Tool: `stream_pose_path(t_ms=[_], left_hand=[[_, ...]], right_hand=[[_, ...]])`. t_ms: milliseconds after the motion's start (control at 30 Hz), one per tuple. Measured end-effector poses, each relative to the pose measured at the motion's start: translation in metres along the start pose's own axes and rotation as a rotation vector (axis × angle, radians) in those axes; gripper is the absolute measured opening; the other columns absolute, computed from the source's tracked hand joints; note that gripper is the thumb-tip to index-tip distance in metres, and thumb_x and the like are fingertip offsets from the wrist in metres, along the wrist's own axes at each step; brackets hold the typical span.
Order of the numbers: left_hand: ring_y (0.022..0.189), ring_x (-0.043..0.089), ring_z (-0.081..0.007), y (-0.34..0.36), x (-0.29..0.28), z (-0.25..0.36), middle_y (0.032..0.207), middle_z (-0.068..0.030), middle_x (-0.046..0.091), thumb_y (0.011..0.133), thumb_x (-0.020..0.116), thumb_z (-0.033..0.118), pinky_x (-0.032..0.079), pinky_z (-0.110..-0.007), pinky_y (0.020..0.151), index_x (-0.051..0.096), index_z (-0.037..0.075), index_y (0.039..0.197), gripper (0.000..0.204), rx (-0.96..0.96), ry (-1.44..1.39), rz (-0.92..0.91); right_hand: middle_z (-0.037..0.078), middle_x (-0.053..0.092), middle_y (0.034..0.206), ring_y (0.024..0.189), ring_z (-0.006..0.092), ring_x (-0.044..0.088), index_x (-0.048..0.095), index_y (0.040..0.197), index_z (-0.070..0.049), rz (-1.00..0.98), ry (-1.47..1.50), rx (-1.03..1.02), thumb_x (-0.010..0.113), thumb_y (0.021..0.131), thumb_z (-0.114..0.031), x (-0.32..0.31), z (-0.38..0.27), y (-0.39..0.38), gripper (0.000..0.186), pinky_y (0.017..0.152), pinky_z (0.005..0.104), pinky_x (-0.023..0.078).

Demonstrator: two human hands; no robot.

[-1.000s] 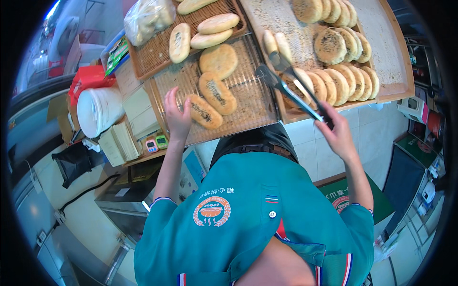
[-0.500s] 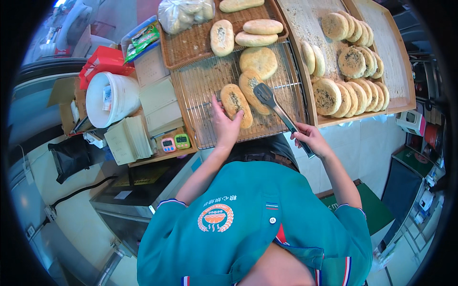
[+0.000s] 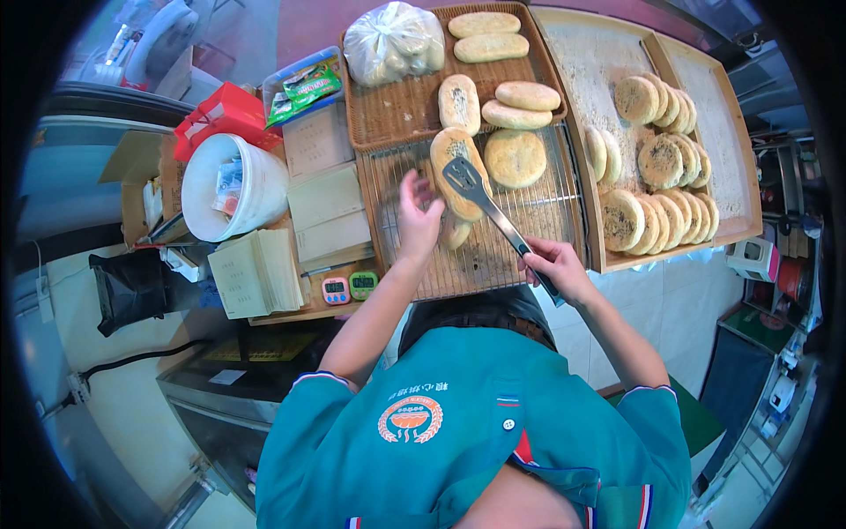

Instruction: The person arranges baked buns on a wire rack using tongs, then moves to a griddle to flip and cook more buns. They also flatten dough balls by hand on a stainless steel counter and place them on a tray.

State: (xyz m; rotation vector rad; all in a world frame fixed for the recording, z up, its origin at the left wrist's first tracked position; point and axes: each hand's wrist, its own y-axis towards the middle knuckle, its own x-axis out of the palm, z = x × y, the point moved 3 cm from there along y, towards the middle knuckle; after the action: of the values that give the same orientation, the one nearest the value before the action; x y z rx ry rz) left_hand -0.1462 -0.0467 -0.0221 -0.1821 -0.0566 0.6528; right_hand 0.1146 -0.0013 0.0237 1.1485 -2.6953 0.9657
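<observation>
Curling around the handle of the tongs (image 3: 504, 224), the fingers of the right hand (image 3: 562, 269) are closed on it above the near right part of the wire rack (image 3: 555, 236). The left hand (image 3: 420, 219), above the rack's left half, has its thumb and fingers parted and slightly bent, right next to a seeded oval bread (image 3: 451, 144); blur hides whether they touch it.

That bread is at the rack's far middle, with the slotted head of the tongs laid across its top; whether the tongs pinch it cannot be told. Beneath its near end, the tip of another bread (image 3: 456, 233) shows on the rack. A plain round bread (image 3: 515, 160) sits just right of them, on the rack's far right part.

Beyond the rack, a wicker tray (image 3: 397, 110) bears oval loaves (image 3: 490, 48) and a clear plastic bag (image 3: 394, 42). Right of the rack, a wooden tray (image 3: 582, 57) carries rows of round seeded breads (image 3: 622, 220). Left of it are paper pads (image 3: 330, 219), two small timers (image 3: 363, 284) and a white bucket (image 3: 266, 192).
</observation>
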Motion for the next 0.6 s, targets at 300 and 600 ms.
stream_pose_path(t_ms=[300,600], left_hand=[[0.121,0.044,-0.0412,-0.032,0.036,0.0,0.137,-0.0226,0.039,0.07,0.078,0.024,0.04,-0.05,0.101,0.03,0.005,0.146,0.092,0.348,1.051,-0.258],[0.093,0.067,-0.0266,0.025,-0.035,0.02,0.117,-0.0177,0.061,0.093,0.051,0.024,0.057,-0.037,0.079,0.048,-0.001,0.126,0.041,-0.289,-0.486,-0.167]], right_hand=[[0.004,0.064,0.085,0.065,0.0082,0.058,0.056,0.128,0.002,0.017,0.017,-0.067,0.059,0.096,-0.017,0.006,-0.07,0.047,0.037,0.061,0.0227,0.05],[0.004,0.065,0.076,0.058,0.008,0.06,0.063,0.106,0.001,0.226,-0.129,-0.157,0.057,0.098,-0.019,-0.04,-0.144,0.105,0.022,0.052,0.0208,0.052]])
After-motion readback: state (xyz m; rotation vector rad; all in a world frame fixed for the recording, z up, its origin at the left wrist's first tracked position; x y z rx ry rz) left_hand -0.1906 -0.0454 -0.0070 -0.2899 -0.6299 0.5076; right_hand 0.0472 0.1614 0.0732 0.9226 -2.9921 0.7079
